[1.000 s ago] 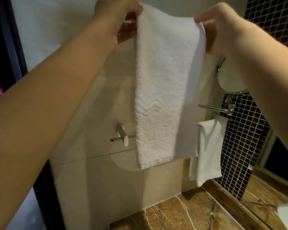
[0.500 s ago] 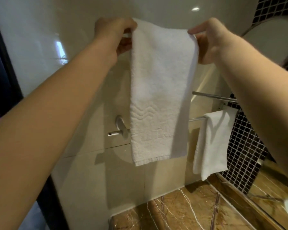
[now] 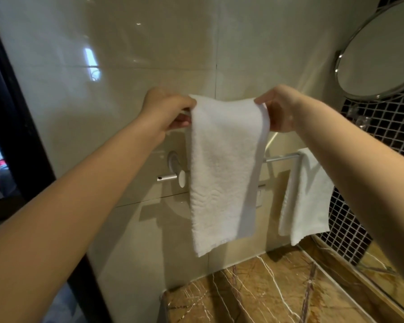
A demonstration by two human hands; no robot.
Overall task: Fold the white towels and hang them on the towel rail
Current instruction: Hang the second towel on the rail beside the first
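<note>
The folded white towel (image 3: 224, 173) hangs in the air in front of the tiled wall (image 3: 103, 89), with its top edge well above the towel rail (image 3: 281, 157) and its lower part hiding a stretch of that rail. Whether the cloth touches the rail cannot be told. The left hand (image 3: 166, 108) pinches the top left corner and the right hand (image 3: 278, 108) pinches the top right corner, keeping the top edge stretched between them. The towel appears to be light, soft terry with no stiffness: it drapes straight down under its own weight and will likely sag or unfold wherever it is unsupported. Hold it at both top corners, gripping all layers together, so the fold does not open as it is draped. The pile should give good grip and there is no risk of breakage. A second white towel (image 3: 306, 197) is already draped over the rail to the right. A wavy woven band crosses the held towel low down. No brand, label or legible writing is visible.
</note>
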